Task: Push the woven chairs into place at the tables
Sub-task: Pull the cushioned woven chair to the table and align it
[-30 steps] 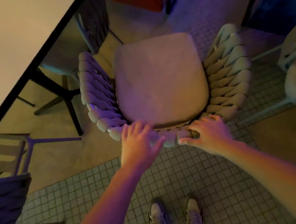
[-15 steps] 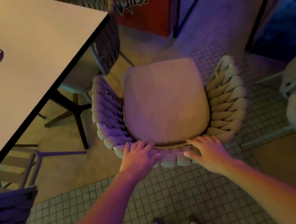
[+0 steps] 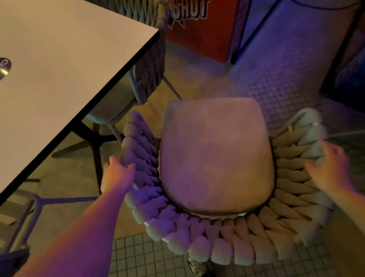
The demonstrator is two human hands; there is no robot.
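Flanking woven chair: both hands.

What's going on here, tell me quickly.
A person stands behind a woven chair with a padded seat cushion. The left hand is on the chair's left woven arm and the right hand is on its right arm. The chair sits just off the corner of a pale table, not under it. Another woven chair is already tucked beneath that table's edge. A red cabinet marked SHOT stands beyond.
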